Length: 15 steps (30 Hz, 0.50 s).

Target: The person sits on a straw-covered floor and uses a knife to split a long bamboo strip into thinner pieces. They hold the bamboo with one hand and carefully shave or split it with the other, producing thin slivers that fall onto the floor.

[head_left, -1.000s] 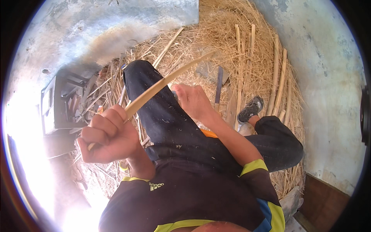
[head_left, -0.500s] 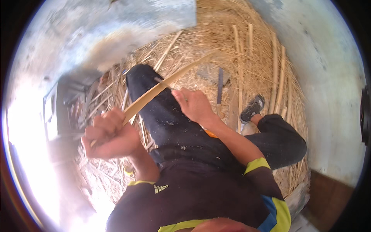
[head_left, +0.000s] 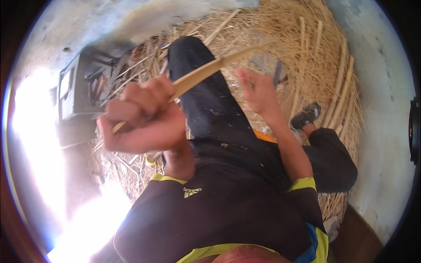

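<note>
My left hand (head_left: 147, 116) is closed in a fist around a long, flat bamboo strip (head_left: 199, 75). A short end of the strip pokes out below the fist. Its long part rises to the upper right, past my bent knee, and curves toward a thin tip. My right hand (head_left: 259, 93) is to the right of the strip and apart from it, fingers curled. Only a small greenish bit shows in its grip; the narrow knife blade seen earlier is mostly hidden now. Beyond this hand, a dark flat blade (head_left: 277, 72) lies on the ground.
Straw and shavings (head_left: 285, 26) cover the ground. Several bamboo poles (head_left: 340, 83) lie on the right, near my shoe (head_left: 305, 115). A grey box-like frame (head_left: 72, 87) stands at the left beside split sticks. Pale walls (head_left: 386, 109) rise on both sides. Something orange (head_left: 264, 136) lies by my thigh.
My right hand has come off the strip and moved to the right and slightly up. My left hand has risen a little with the strip. The whole view has shifted.
</note>
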{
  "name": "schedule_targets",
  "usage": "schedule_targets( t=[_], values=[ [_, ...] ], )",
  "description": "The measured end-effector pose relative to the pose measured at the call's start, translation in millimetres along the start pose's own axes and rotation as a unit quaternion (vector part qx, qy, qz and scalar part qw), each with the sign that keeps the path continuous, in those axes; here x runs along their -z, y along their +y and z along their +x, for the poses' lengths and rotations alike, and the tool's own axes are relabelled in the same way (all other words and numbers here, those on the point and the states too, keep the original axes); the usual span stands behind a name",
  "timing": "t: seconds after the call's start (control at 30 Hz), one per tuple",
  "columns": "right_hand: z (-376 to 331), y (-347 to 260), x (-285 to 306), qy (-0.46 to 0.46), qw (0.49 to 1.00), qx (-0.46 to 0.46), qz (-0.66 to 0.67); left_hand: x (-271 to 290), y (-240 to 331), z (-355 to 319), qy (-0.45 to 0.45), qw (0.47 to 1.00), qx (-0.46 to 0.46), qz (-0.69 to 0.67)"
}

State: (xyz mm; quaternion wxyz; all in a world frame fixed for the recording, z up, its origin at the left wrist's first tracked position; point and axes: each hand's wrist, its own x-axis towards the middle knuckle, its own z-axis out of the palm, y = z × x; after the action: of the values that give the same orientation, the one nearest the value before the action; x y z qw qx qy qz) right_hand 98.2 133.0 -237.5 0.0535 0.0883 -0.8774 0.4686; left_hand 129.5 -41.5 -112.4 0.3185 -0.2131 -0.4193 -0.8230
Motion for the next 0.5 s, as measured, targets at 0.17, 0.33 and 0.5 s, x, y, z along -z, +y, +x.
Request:
schedule_targets(
  t=[0.17, 0.33, 0.5],
  values=[
    [5, -8, 15, -0.021, 0.999, -0.029, -0.039, -1, -2, 3, -0.018, 1.000, 0.009, 0.006],
    [1, 2, -2, 0.043, 0.999, 0.015, 0.001, -7, -2, -3, -0.008, 1.000, 0.000, -0.016],
    [5, 4, -11, 0.032, 0.994, 0.018, -0.107, 6, -2, 6, 0.090, 0.996, -0.004, 0.013]
  ],
)
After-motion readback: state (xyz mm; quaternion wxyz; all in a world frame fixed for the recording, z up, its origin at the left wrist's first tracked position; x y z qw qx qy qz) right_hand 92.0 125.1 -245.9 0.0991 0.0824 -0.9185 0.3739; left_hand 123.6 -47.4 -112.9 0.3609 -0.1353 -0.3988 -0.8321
